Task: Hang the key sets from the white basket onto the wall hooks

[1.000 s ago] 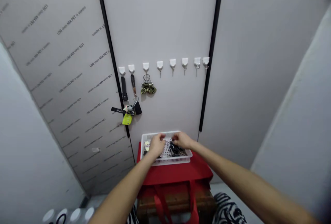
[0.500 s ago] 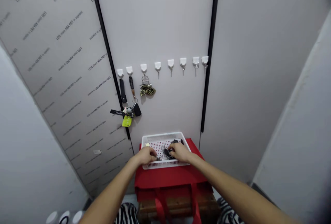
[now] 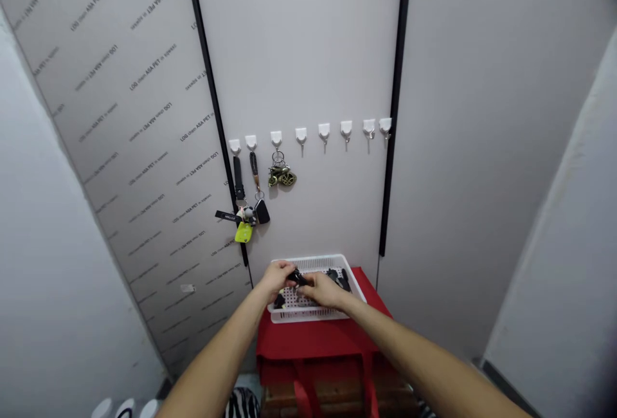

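Note:
Over the white plastic basket [image 3: 308, 317], my left hand [image 3: 278, 278] and my right hand [image 3: 322, 289] meet at a small black keychain [image 3: 297, 278]. Fingers of both hands are closed on it and cover its ends, so its exact shape is hidden. More dark items [image 3: 340, 276] lie in the basket at its right side, and another dark piece [image 3: 279, 301] is near its left front corner. Pieces directly under my hands are partly hidden.
A red bag [image 3: 313, 341] lies under the basket. White hooks [image 3: 324, 132] line the panel; the left three carry a strap with a yellow-green fob [image 3: 244, 232], a braided strap with a black fob [image 3: 261, 211], and a bronze motorcycle keychain [image 3: 282, 177].
Both hands have risen from the basket floor and come closer together, with the black keychain now lifted between them. The view has shifted slightly, so everything sits lower.

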A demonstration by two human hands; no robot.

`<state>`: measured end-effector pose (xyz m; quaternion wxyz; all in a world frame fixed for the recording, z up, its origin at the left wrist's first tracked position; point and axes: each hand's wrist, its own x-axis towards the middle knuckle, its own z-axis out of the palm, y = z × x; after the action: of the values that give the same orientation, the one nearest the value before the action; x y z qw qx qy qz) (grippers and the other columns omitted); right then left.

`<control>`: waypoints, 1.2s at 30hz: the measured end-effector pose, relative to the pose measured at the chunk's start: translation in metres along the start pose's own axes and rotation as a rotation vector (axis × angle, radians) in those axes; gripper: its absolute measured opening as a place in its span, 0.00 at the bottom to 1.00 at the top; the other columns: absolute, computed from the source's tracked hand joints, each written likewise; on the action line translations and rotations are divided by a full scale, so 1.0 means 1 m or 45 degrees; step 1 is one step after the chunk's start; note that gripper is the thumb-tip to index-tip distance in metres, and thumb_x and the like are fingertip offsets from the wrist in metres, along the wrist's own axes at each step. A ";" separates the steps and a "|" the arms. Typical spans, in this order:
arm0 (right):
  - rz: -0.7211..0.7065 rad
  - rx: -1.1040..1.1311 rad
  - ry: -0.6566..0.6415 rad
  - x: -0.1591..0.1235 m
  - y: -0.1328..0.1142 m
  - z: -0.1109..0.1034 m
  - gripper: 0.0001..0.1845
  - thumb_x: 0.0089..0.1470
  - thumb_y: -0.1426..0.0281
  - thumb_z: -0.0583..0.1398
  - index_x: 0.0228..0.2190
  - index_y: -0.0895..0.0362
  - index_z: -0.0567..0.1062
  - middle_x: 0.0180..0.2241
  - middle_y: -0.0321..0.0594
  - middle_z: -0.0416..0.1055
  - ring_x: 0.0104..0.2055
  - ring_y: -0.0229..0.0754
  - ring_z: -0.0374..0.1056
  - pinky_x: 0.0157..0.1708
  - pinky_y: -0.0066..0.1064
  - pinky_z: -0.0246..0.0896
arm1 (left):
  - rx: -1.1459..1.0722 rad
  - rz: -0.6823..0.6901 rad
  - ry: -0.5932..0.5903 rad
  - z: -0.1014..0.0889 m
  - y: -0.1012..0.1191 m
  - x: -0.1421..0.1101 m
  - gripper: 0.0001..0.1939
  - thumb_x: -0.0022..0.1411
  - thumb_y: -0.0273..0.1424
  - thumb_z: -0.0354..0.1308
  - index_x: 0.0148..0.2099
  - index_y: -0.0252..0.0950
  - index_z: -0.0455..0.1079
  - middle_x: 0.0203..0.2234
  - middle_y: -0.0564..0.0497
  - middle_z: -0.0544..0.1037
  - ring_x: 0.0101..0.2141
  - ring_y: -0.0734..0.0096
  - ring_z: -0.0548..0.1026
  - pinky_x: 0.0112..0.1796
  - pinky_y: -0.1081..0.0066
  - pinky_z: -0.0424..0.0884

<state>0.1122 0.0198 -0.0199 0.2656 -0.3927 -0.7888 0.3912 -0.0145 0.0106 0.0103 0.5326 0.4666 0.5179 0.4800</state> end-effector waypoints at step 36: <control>0.138 0.543 0.367 -0.014 -0.031 -0.038 0.07 0.36 0.72 0.49 0.25 0.58 0.59 0.18 0.30 0.59 0.19 0.30 0.58 0.14 0.19 0.47 | -0.344 0.033 0.092 0.024 0.018 -0.006 0.05 0.45 0.26 0.50 0.29 0.32 0.58 0.17 0.56 0.66 0.16 0.85 0.64 0.20 0.82 0.58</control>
<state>0.1350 0.0115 0.0254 0.4308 -0.4210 -0.6203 0.5023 0.0089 0.0066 0.0294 0.5655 0.3797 0.4612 0.5686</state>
